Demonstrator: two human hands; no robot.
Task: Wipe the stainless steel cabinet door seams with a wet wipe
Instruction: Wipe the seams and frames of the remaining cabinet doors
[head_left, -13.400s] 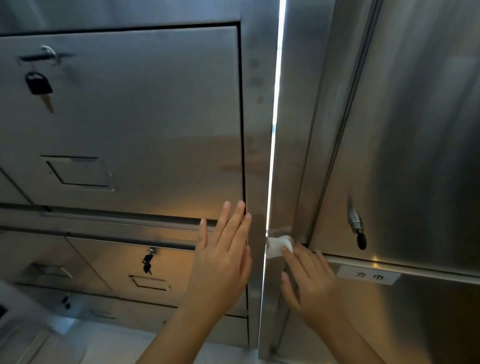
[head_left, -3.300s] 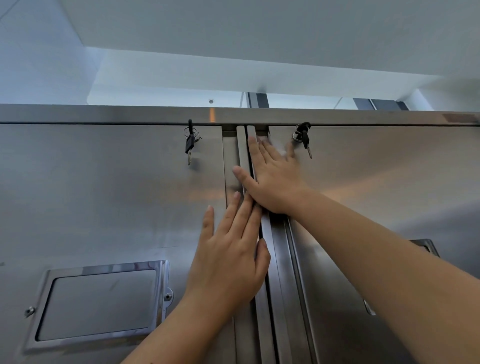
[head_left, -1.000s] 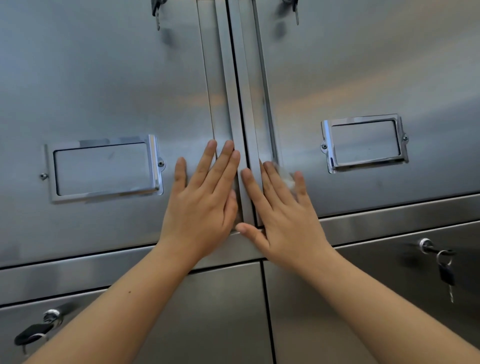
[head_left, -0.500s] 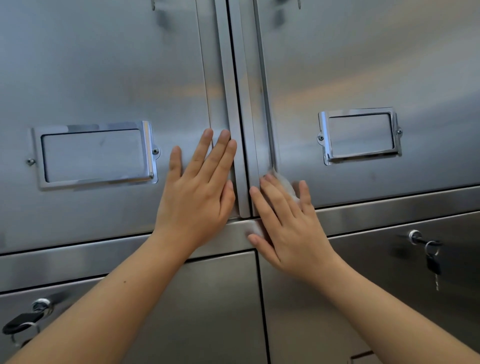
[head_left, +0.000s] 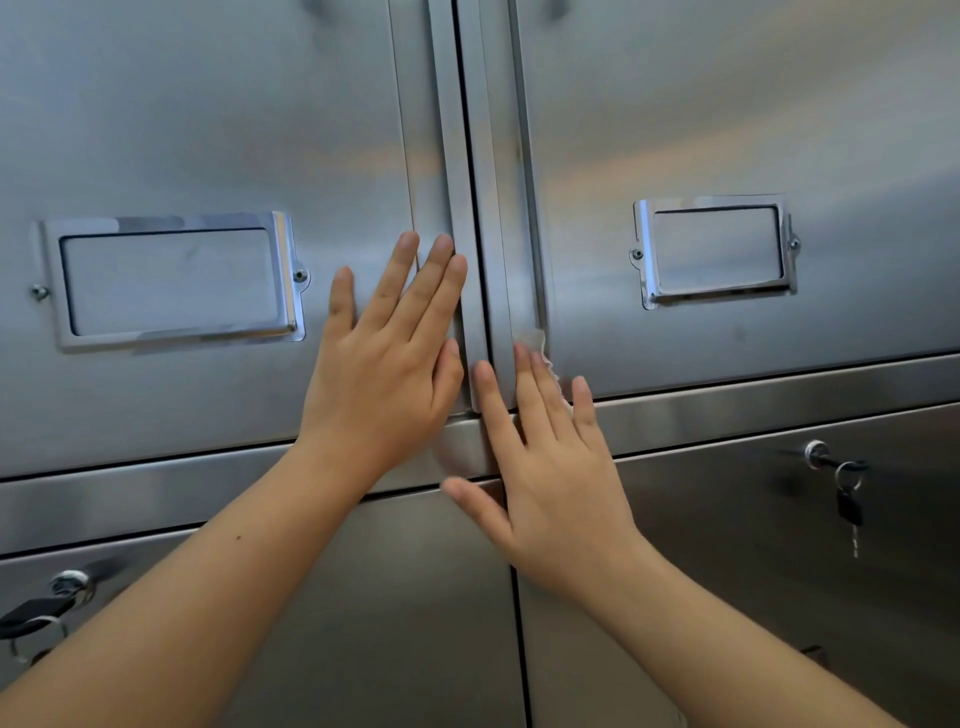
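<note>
A person is wiping low down beside the vertical seam (head_left: 466, 156) of a stainless steel cabinet.
The right hand (head_left: 550, 467) is pressing a white wet wipe (head_left: 534, 340) with straight fingers against the inner edge strip of the right upper door (head_left: 727, 104), near its bottom corner; only a frayed bit of the wipe is showing past the fingertips. The left hand (head_left: 384, 364) is lying flat and open on the left upper door (head_left: 208, 104), gripping nothing, its fingertips just beside the seam.

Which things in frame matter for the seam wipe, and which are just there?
Job: wet wipe; right hand pressing it; left hand, laid flat; centre door seam.
Idle: left label holder; right label holder; left key; right key.
</note>
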